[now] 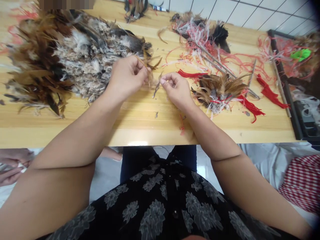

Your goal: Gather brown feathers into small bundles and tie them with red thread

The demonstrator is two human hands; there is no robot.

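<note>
My left hand [130, 75] is closed in a pinch on a brown feather [151, 79], beside a large heap of feathers [85, 60] with pale fluffy ends and brown tips. Close by on the right, my right hand [176, 87] pinches a small dark feather [157, 88] between thumb and forefinger. The two hands are apart, a little above the wooden table. Just right of my right hand lies a bundle of brown feathers [220, 88], bound near its base with red and white strands.
Red tassels [271, 93] lie at the right. Behind them are tangled pink and white strings [192, 30] and thin sticks [217, 61]. A dark-edged tray [285, 80] stands at the table's right end. Another person's hands [15, 165] show at lower left.
</note>
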